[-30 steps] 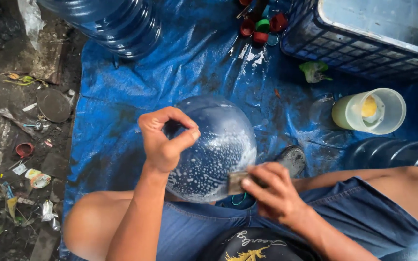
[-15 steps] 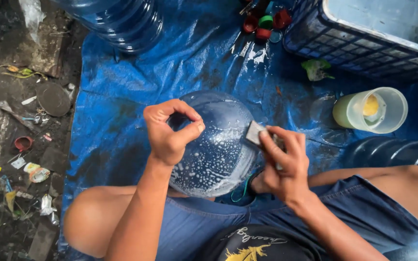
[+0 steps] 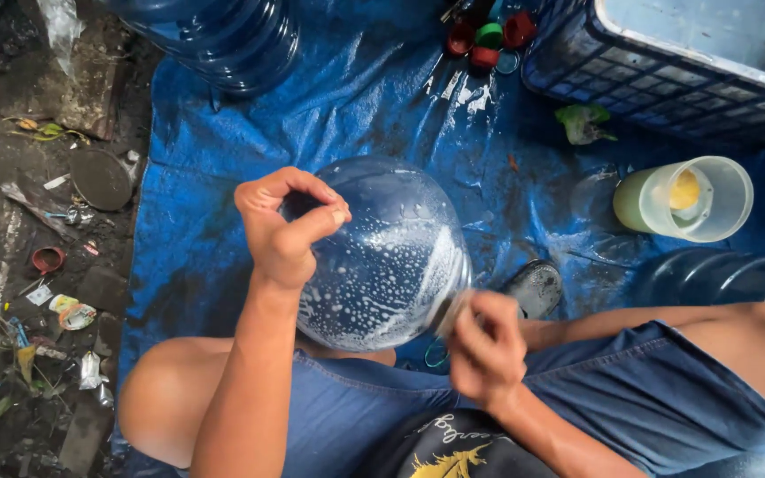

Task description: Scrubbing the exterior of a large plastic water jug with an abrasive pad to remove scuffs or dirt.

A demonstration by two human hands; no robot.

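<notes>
While the left hand (image 3: 287, 232) pinches its neck, the soapy clear water jug (image 3: 391, 265) at frame centre looks light, stiff, slippery; the blurred right hand (image 3: 486, 347), curled shut, perhaps grips a scrubber.

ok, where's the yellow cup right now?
In the head view the yellow cup lies on its side at the right on the blue tarp, below the blue crate, right of the soapy jug.

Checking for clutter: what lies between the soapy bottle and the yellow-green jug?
In the head view, only wet blue tarp separates the soapy bottle from the yellow-green jug.
</notes>
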